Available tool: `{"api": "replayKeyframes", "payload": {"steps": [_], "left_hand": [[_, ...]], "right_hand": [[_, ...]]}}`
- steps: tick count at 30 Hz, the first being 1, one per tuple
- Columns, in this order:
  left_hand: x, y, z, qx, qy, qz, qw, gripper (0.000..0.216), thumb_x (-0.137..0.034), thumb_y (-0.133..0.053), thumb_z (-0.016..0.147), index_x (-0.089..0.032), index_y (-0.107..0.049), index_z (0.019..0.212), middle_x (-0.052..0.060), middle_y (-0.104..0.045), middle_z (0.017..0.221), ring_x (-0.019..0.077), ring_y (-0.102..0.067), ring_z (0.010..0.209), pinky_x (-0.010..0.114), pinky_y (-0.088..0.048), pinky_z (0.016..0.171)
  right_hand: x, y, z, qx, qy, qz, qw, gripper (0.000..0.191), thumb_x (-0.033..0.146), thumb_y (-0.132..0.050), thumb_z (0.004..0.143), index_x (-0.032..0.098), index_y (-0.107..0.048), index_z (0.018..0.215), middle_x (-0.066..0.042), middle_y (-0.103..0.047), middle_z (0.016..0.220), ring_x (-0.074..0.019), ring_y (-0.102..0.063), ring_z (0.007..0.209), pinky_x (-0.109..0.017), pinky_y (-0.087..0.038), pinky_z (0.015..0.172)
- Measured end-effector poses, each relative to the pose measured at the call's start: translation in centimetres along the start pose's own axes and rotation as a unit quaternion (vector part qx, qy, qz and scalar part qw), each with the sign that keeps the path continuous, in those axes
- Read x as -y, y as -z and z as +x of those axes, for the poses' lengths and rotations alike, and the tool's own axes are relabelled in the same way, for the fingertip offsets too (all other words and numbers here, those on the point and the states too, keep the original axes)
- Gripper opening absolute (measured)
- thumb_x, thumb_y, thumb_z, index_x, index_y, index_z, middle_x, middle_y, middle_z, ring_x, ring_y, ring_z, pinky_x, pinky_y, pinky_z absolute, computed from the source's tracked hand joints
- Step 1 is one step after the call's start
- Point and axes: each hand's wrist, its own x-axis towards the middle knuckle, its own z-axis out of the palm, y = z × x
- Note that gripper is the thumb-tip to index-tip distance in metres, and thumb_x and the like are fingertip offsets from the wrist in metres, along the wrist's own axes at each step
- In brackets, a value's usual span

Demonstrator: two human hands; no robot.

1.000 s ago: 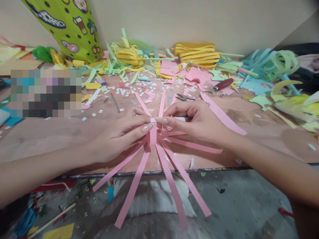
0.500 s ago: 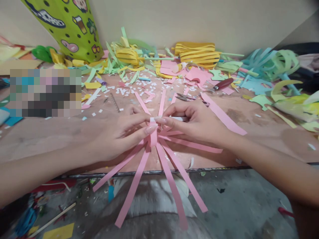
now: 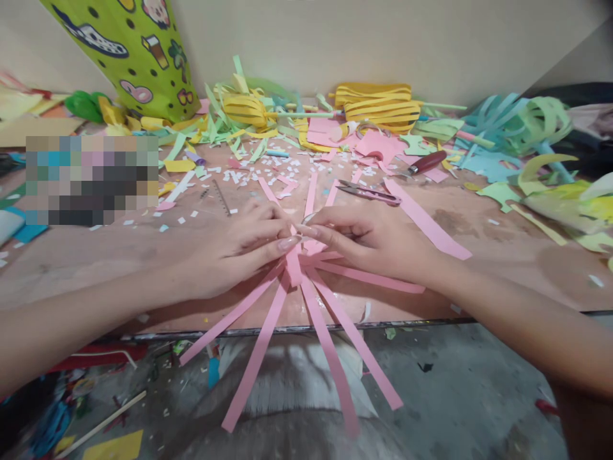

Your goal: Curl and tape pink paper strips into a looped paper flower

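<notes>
A fan of long pink paper strips radiates from one gathered centre at the table's front edge, several hanging over the edge. My left hand comes in from the left, fingers closed, pinching the centre of the strips. Facing it from the right, my right hand has its fingers closed on the same centre. The fingertips of both hands meet there. A small pair of scissors lies just beyond my right hand.
Yellow paper rolls, green, blue and pink offcuts and white scraps litter the back of the wooden table. A green patterned bag leans at the back left. A red-handled tool lies at the right. Floor below shows clutter.
The white piece held between my fingertips is no longer visible. Both hands have lowered slightly and pressed closer onto the strips' centre. The scissors now show clear of my right hand.
</notes>
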Motion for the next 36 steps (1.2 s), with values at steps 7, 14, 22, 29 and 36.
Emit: {"api": "replayKeyframes", "payload": {"steps": [7, 14, 22, 29, 36], "left_hand": [[0.3, 0.0, 0.0, -0.004, -0.018, 0.009, 1.0, 0.032, -0.037, -0.046, 0.106, -0.025, -0.075, 0.098, 0.003, -0.055, 0.132, 0.0215, -0.051, 0.126, 0.037, -0.042, 0.111], [0.7, -0.3, -0.6, -0.048, 0.01, 0.054, 0.997, 0.037, -0.046, -0.044, 0.106, -0.028, -0.075, 0.111, 0.006, -0.053, 0.138, 0.0224, -0.059, 0.121, 0.039, -0.049, 0.105], [1.2, -0.5, -0.5, -0.015, -0.074, 0.115, 0.991, 0.027, -0.032, -0.046, 0.105, -0.03, -0.072, 0.115, 0.001, -0.059, 0.14, 0.0242, -0.047, 0.136, 0.045, -0.038, 0.116], [1.0, -0.5, 0.3, -0.039, -0.015, -0.01, 0.999, 0.026, -0.028, -0.045, 0.106, -0.022, -0.07, 0.1, 0.003, -0.07, 0.114, 0.0181, -0.058, 0.112, 0.033, -0.043, 0.102], [0.5, -0.3, 0.4, -0.048, 0.061, -0.062, 0.995, 0.03, -0.038, -0.044, 0.106, -0.022, -0.07, 0.1, 0.003, -0.069, 0.113, 0.0205, -0.056, 0.114, 0.038, -0.04, 0.106]], "right_hand": [[0.0, 0.6, -0.1, -0.027, 0.01, -0.012, 1.0, 0.049, 0.04, -0.05, 0.103, 0.02, -0.056, 0.148, 0.004, -0.063, 0.061, -0.01, -0.049, 0.055, -0.024, -0.035, 0.06], [-0.7, 0.6, 0.1, 0.002, 0.008, 0.114, 0.993, 0.047, 0.038, -0.05, 0.102, 0.022, -0.058, 0.145, -0.004, -0.076, 0.104, -0.0129, -0.067, 0.081, -0.025, -0.05, 0.074], [-0.3, 0.6, 0.0, 0.032, 0.018, 0.157, 0.987, 0.042, 0.039, -0.05, 0.103, 0.021, -0.062, 0.138, -0.005, -0.074, 0.113, -0.0137, -0.069, 0.093, -0.026, -0.053, 0.08], [-2.8, 2.0, 1.3, -0.089, -0.003, -0.002, 0.996, 0.044, 0.04, -0.045, 0.104, 0.024, -0.051, 0.144, -0.011, -0.061, 0.138, -0.0238, -0.058, 0.124, -0.04, -0.046, 0.106], [-6.6, 2.6, 0.5, 0.033, -0.149, -0.35, 0.924, 0.045, 0.016, -0.05, 0.09, 0.001, -0.055, 0.132, -0.031, -0.061, 0.125, -0.0489, -0.051, 0.124, -0.064, -0.043, 0.096]]}}
